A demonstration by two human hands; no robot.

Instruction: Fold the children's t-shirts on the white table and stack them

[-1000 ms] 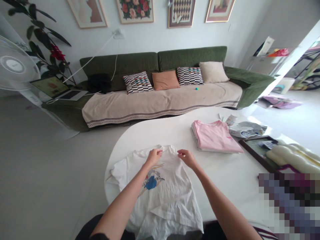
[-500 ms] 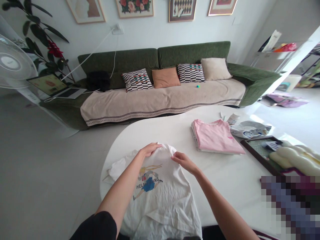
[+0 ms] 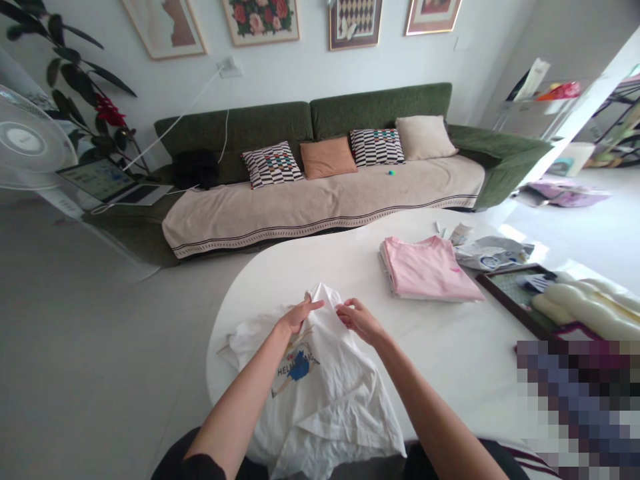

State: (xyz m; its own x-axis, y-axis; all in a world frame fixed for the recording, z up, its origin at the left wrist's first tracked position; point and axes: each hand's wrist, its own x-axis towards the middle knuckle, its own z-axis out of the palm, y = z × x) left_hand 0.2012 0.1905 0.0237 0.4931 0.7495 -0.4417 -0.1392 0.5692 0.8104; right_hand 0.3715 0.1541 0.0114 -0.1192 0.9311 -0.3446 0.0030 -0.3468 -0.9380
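Note:
A white T-shirt (image 3: 345,380) with a printed figure and dark lettering lies crumpled over the near left of the white table (image 3: 270,267), its lower end hanging toward my lap. My left hand (image 3: 299,315) grips the cloth near its far end, thumb on top. Close by on the right, my right hand (image 3: 361,320) pinches the same end of the shirt, which rises in a peak between the two hands. To the right lies a stack of folded clothes topped by a pink shirt (image 3: 430,267).
Right of the stack lie a crumpled plastic package (image 3: 493,253) and a dark-framed tray (image 3: 505,300) with a pale yellow puffy item (image 3: 585,303). Beyond the table stands a green sofa (image 3: 380,103) with cushions. A laptop (image 3: 135,193) and a fan (image 3: 30,140) are at left.
My hands have come closer together on the shirt. The cloth between them is now drawn up into a peaked fold that partly covers the print. The view has shifted slightly.

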